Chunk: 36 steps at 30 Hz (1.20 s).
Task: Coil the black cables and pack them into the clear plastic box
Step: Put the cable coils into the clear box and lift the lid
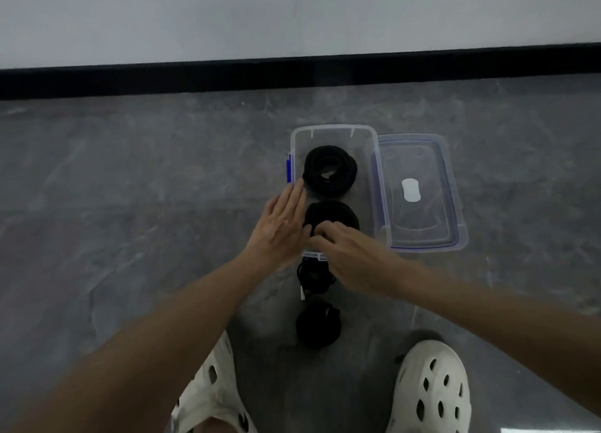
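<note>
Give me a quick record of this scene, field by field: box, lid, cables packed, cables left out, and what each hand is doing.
box: clear plastic box, open, on the grey floor
lid: lid off, lying flat to the right of the box
packed: far coil and near coil, both inside
left out: first floor coil at the box's near end, second floor coil closer to the person
left hand: left hand flat, fingers straight, at the box's left wall
right hand: right hand fingers curled on the near coil
</note>
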Available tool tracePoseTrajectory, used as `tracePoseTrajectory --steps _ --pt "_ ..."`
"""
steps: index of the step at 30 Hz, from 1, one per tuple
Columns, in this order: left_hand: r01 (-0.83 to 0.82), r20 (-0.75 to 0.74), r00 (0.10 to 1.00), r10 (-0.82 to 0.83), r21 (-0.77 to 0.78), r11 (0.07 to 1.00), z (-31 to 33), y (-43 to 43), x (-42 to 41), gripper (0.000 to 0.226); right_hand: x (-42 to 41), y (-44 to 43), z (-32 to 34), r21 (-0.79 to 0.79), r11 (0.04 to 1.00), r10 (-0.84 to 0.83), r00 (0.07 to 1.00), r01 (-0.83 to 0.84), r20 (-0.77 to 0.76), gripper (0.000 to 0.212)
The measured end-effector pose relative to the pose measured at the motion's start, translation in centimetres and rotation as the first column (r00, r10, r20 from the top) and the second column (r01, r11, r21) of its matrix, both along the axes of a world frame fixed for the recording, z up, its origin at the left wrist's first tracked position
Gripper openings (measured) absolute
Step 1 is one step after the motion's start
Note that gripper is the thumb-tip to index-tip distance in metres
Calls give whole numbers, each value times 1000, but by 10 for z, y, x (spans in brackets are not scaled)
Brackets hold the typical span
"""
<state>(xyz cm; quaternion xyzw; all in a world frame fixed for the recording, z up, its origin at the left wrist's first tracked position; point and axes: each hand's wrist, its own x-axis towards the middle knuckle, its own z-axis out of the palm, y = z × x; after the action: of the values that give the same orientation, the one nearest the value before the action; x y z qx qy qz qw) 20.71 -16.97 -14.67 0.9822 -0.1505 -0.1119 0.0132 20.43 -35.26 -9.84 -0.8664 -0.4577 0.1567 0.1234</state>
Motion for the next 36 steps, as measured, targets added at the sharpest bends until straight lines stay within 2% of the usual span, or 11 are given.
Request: tracePoseTrajectory --steps 4,7,9,12,15,19,21,29,31,34,36 --pt "-51 18 998 52 -48 998 -5 5 -1 68 -32 14 -10 -97 952 296 953 -290 59 34" --pt "-28 44 999 31 -60 998 -5 11 2 66 -47 20 -28 -214 908 371 928 -361 11 55" --pt "-14 49 999 17 -67 998 -5 14 4 65 -49 21 -45 -326 894 344 937 -307 58 61" --pt "-17 68 997 21 -60 998 -6 15 3 65 -42 19 -69 -388 899 292 940 -206 178 55" --pt "-41 68 997 45 -65 997 -9 14 2 67 -37 20 -86 -389 903 292 925 -183 243 38" --pt "-33 65 997 37 -63 997 -11 13 3 68 -38 19 -95 -351 914 310 909 -204 278 41" --pt "-32 61 997 35 -59 998 -10 13 3 69 -39 16 -93 -317 924 323 878 -213 352 28" --pt "-26 57 998 30 -63 998 -8 13 3 68 -47 3 -85 -301 941 262 898 -156 355 13" --pt "-31 46 998 34 -66 997 -8 13 3 68 -49 0 -78 -285 951 226 902 -122 367 15" --pt "-33 42 999 35 -53 998 -6 12 3 68 -50 -3 -65 -262 964 128 932 -37 339 32" --pt "-33 38 999 35 -41 999 -6 12 3 69 -53 -3 -55 -253 967 98 943 -14 319 19"
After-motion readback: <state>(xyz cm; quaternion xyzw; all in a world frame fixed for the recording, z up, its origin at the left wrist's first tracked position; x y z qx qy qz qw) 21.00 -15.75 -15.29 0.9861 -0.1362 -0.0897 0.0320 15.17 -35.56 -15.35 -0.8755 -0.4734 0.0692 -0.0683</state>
